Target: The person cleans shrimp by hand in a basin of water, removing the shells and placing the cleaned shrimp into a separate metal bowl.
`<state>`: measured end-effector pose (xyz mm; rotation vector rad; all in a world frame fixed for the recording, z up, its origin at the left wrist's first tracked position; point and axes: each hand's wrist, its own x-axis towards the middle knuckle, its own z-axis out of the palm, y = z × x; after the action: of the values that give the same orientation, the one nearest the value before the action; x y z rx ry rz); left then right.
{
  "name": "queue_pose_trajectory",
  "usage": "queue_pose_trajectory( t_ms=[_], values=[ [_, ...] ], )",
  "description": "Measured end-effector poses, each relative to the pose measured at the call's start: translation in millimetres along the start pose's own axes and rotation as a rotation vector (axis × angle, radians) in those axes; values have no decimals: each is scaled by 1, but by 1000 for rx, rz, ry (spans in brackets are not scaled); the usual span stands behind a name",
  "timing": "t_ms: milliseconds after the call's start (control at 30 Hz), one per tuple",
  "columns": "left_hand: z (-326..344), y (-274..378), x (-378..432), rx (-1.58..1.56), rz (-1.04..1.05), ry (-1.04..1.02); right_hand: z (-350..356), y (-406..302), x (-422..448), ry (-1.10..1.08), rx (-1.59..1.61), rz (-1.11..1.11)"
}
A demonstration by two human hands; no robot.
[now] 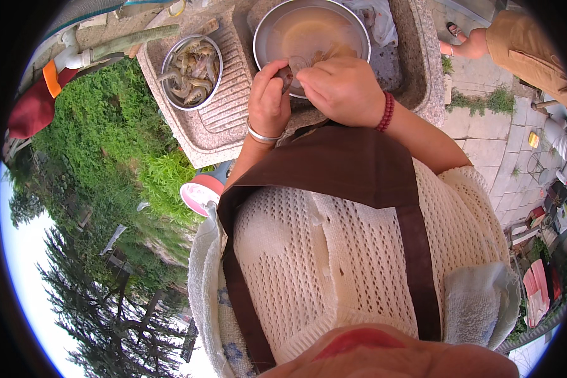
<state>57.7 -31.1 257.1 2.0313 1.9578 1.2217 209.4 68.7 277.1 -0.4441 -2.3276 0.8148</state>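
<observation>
My left hand (269,97), with a silver bangle at its wrist, grips a small dark brownish-red item (285,78) whose kind I cannot tell. Close beside it, my right hand (342,90), wearing a dark red bead bracelet, has its fingertips pinched together; whether something small sits between them is hidden. Both hands are over the near rim of a round metal basin (366,35) holding cloudy brownish water and some brown pieces (334,52). To the left, a smaller metal bowl (164,92) of shrimp (196,71) rests on the ridged drainboard.
The basin stands in a speckled stone sink (427,71), with a clear plastic bag (375,19) behind it. A pink-and-white round container (201,193) is below the drainboard's near edge. Another person in brown shorts (524,52) is at the upper right on the paving.
</observation>
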Motion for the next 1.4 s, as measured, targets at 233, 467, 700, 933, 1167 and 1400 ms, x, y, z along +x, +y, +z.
queue_pose_trajectory(
  t_ms=[233,467,700,933,1167,1400],
  values=[
    [3,-6,-3,60,76,-4,0,-4,3,-67,-94,-18],
    [4,-4,-3,38,22,-12,5,-2,3,-65,-93,30],
    [2,5,-1,-78,-135,-40,11,1,-1,12,73,120],
    [3,8,1,-144,-223,-8,13,1,-6,8,398,339],
    [3,10,1,-254,-346,-11,25,11,-12,68,773,506],
    [3,9,1,-234,-280,-12,23,14,-11,20,873,550]
  ],
)
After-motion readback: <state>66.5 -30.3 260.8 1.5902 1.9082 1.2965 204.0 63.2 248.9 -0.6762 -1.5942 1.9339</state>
